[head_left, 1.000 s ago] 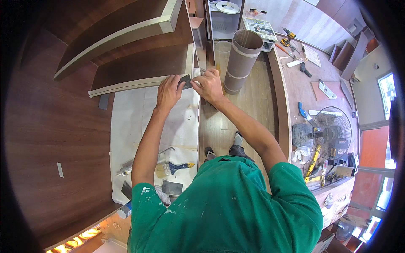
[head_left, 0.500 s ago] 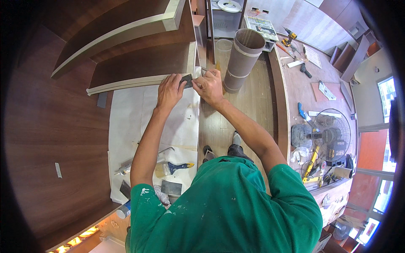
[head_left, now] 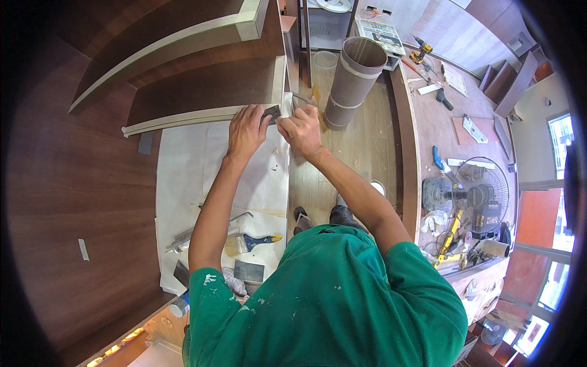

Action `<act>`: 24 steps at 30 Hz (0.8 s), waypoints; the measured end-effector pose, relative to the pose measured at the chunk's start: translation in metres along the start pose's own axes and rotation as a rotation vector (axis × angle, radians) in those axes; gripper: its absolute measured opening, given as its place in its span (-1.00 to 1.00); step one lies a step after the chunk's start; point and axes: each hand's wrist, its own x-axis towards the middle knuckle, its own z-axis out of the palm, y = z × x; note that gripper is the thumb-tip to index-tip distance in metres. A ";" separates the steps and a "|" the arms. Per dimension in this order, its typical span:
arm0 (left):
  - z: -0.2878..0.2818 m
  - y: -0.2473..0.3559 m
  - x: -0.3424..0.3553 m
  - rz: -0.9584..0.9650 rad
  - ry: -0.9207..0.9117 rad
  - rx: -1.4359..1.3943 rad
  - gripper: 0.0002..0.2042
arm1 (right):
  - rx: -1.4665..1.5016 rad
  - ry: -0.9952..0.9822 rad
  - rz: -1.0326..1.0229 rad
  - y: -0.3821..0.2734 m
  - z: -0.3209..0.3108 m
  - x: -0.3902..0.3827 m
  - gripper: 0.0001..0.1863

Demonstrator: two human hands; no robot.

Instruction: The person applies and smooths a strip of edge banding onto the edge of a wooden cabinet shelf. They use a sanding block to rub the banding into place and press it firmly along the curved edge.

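Observation:
A small dark rectangular plate (head_left: 271, 114) is gripped in my left hand (head_left: 246, 129), whose fingers lie along the cream edge strip (head_left: 189, 116) of the lowest brown shelf. My right hand (head_left: 299, 129) is closed at the shelf's front corner, right beside the plate. A thin greyish edge shows above its fingers, but what it holds is mostly hidden. A white sheet (head_left: 226, 174) lies under my forearms. On it rest a paintbrush (head_left: 247, 243) with a blue and yellow handle and another dark rectangular plate (head_left: 249, 271).
A tall brown cylinder (head_left: 353, 85) stands on the wooden floor ahead. To the right, a long bench (head_left: 440, 113) carries a yellow drill (head_left: 420, 50), a blue-handled tool (head_left: 439, 160), a black fan (head_left: 480, 196) and a yellow level (head_left: 449, 238). More cream-edged shelves (head_left: 165, 52) rise at far left.
Both hands stay at the shelf corner, with my right hand shifted slightly left. A round white rim has come into sight beside my right forearm. The view has moved slightly.

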 end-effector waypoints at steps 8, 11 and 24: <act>0.002 0.000 -0.001 0.001 -0.021 0.025 -0.78 | 0.185 -0.521 0.123 -0.053 0.004 -0.128 -0.86; 0.002 -0.006 -0.007 0.017 -0.009 0.020 -0.78 | 0.438 -0.647 0.505 -0.064 -0.039 -0.154 -0.79; 0.020 0.020 -0.081 -0.102 -0.117 -0.149 -0.07 | 0.326 -0.429 1.111 -0.028 -0.197 -0.241 -0.27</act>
